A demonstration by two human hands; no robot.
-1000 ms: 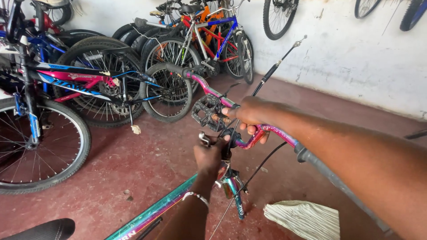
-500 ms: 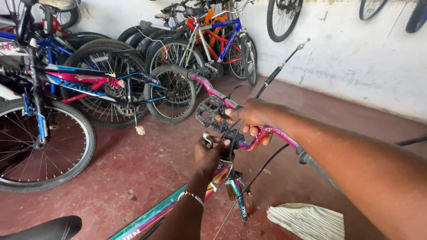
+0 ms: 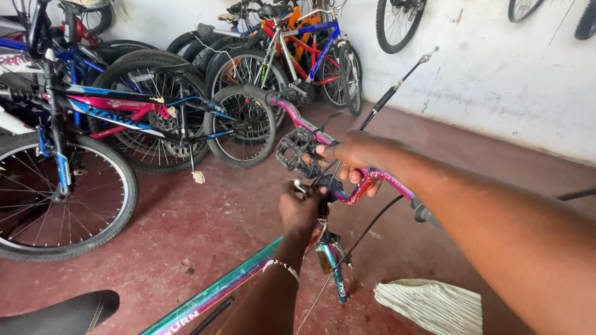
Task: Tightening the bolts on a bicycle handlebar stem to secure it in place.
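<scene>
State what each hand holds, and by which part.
Right hand grips the pink handlebar at its middle bend. Left hand clasps the stem below it; what its fingers pinch cannot be told.

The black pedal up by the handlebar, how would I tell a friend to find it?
Start at the pink-and-purple handlebar of the frame in the middle of the red floor. The right hand grips that bar, and the black pedal sits right at its fingertips, above the left hand at the stem. Unlike the pedals on the parked bicycles by the wall, it is a loose studded platform, off any crank.
</scene>
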